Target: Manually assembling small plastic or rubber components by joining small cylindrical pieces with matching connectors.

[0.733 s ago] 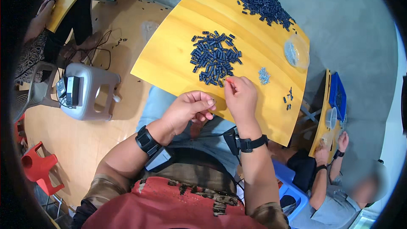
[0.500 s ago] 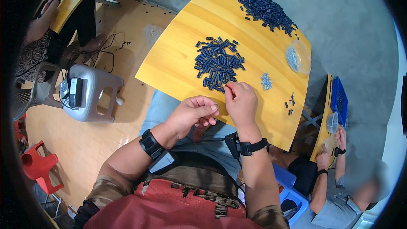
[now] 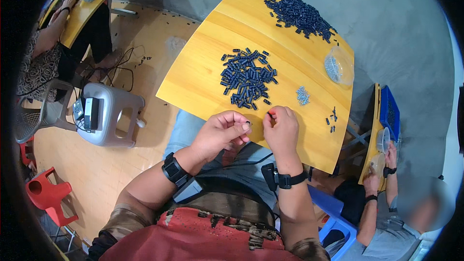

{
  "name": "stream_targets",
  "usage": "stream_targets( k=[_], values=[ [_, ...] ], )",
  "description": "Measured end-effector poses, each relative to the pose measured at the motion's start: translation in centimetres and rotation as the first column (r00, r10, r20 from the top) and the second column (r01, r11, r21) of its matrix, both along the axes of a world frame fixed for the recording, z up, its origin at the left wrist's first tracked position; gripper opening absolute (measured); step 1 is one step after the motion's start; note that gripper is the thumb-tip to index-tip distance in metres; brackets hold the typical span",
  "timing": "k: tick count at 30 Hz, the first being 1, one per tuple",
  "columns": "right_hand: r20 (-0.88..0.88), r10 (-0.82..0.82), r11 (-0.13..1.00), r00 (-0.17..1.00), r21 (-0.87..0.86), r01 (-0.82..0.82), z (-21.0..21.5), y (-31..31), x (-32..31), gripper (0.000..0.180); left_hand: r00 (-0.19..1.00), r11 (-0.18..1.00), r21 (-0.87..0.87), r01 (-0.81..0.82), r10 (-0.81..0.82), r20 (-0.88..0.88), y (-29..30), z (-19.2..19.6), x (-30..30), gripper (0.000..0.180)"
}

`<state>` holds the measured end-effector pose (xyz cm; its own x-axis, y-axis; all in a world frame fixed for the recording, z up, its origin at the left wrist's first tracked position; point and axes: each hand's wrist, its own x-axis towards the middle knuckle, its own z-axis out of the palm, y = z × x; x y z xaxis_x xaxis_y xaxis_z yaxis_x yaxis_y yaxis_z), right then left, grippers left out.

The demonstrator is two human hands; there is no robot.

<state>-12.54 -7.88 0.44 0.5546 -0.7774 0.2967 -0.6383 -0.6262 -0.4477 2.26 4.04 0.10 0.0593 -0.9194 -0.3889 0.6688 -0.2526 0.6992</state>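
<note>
My left hand (image 3: 220,133) is closed in a pinch near the table's front edge, a small dark piece (image 3: 248,123) just showing at its fingertips. Beside it, my right hand (image 3: 282,133) pinches a small black plastic piece (image 3: 269,114) between thumb and forefinger, over the table. Just beyond both hands lies a loose pile of short black plastic pieces (image 3: 247,77). A little heap of silvery screws (image 3: 303,95) sits to the right of that pile. Several dark pieces (image 3: 333,120) lie apart near the right edge.
The yellow wooden table (image 3: 203,63) also bears a larger black-piece pile (image 3: 302,14) at the far end and a clear bowl (image 3: 345,70) of screws. A grey stool (image 3: 108,116) and red stool (image 3: 50,195) stand left. Another person's hands (image 3: 372,183) work at right.
My right hand has drawn back from the near edge of the pile, now with a black piece in its pinch. The left hand stays nearly where it was. The view has shifted slightly.
</note>
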Motion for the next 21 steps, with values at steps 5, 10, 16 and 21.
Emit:
stream_targets(
  k=[5, 10, 16, 21],
  values=[
    [0.067, -0.003, 1.0, 0.998, 0.019, 0.002, -0.3, -0.3, -0.6, 0.011, 0.997, 0.996, -0.064, -0.061, 0.064, 0.036, -0.4, -0.6, -0.5, 0.012],
    [0.164, -0.016, 0.998, 0.986, 0.061, 0.006, -1.4, -0.6, -1.0, 0.015, 0.992, 0.993, -0.068, -0.096, 0.101, 0.073, -0.6, -0.4, -0.6, 0.011],
    [0.202, 0.006, 0.999, 0.979, -0.032, 0.0, -1.8, -0.5, -1.3, 0.02, 0.941, 0.96, -0.117, -0.255, 0.275, 0.2, -1.1, -0.2, 0.3, 0.01],
    [0.237, 0.017, 1.0, 0.971, 0.015, -0.022, -1.7, -0.8, -1.6, 0.016, 0.814, 0.86, -0.28, -0.425, 0.499, 0.296, -3.3, -0.7, 2.6, 0.009]
  ],
)
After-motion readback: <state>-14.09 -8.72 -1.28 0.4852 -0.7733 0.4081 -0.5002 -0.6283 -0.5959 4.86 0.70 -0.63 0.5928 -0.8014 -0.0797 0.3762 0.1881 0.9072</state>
